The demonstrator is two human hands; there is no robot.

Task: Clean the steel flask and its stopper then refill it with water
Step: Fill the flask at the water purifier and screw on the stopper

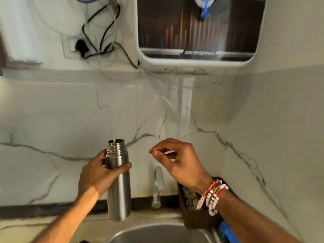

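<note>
My left hand [98, 172] grips the steel flask [119, 192] around its upper body and holds it upright above the sink's left rim. Its threaded mouth is uncovered; no stopper is in view. My right hand [177, 158] hovers to the right of the flask's neck, apart from it. Its fingers are curled, thumb and forefinger are pinched together, and I see nothing between them. Beaded bracelets circle the right wrist.
A steel sink [157, 234] lies below, with a tap [157, 186] behind it at the marble wall. A dark holder [194, 213] with scrubbing things stands right of the tap. A water purifier [198, 35] hangs above, with cables [103, 32] to its left.
</note>
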